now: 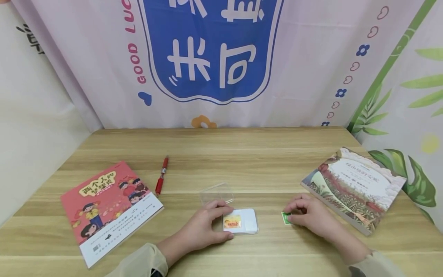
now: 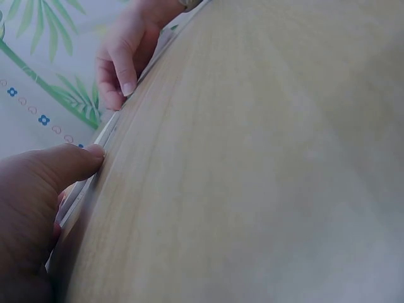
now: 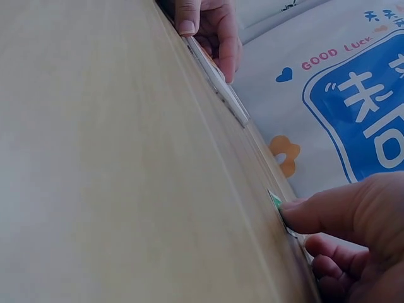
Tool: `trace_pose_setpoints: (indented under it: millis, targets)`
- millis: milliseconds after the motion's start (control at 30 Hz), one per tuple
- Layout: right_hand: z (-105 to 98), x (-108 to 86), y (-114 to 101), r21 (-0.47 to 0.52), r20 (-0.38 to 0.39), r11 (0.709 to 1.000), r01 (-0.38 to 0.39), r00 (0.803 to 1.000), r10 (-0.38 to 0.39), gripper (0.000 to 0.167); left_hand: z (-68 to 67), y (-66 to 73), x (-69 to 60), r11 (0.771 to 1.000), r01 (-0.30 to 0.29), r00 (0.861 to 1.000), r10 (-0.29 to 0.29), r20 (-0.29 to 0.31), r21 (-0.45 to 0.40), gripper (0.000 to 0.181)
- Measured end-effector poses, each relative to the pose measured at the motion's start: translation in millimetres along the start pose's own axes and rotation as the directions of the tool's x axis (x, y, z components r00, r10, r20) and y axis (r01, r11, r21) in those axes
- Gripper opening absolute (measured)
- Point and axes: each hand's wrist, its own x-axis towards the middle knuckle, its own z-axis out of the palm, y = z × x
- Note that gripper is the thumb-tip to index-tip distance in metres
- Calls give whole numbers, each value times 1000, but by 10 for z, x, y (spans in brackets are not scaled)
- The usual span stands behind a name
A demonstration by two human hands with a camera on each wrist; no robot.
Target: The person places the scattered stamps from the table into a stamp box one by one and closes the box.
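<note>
My left hand (image 1: 204, 225) holds a flat white case (image 1: 250, 221) by its near and far edges, thumb on the near side. Inside its left half lies a small yellow-orange printed card (image 1: 232, 222). Just beyond the case is a clear plastic lid (image 1: 218, 193) on the table. To the right, my right hand (image 1: 313, 215) pinches a small green card with a white border (image 1: 286, 218) at table level. The thumb covers part of that card, which also shows as a green sliver (image 3: 276, 200) in the right wrist view.
A red picture book (image 1: 104, 204) lies at the left, with a red pen (image 1: 162, 175) beside it. At the right lies a thick illustrated book (image 1: 356, 184), close to my right hand. A printed curtain (image 1: 294, 77) hangs behind the wooden table (image 1: 221, 154).
</note>
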Motion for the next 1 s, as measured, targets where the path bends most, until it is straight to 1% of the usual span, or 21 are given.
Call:
trace_pose_setpoints:
  millis: [167, 300, 467, 633, 733, 1000]
  targets:
    - [21, 15, -24, 10, -13, 1000, -24, 1000, 24, 13, 2, -10, -10, 1000, -17, 1000, 17, -14, 4, 51]
    - [29, 11, -50, 15, -14, 999, -37, 999, 37, 14, 3, -15, -16, 1000, -20, 1000, 20, -17, 4, 51]
    - [36, 2, -71, 16, -16, 1000, -22, 1000, 22, 15, 6, -19, -18, 1000, -10, 1000, 10, -12, 6, 51]
    - [42, -8, -76, 42, -14, 999, 0, 1000, 0, 16, 8, -17, -9, 1000, 4, 1000, -4, -6, 13, 52]
    - [42, -10, -83, 56, -14, 998, 1, 1000, 0, 16, 8, -10, -1, 1000, 6, 1000, -6, -3, 17, 52]
    - [14, 20, -121, 62, -7, 997, -43, 999, 43, 11, 0, -1, -7, 1000, 7, 1000, -7, -3, 7, 52]
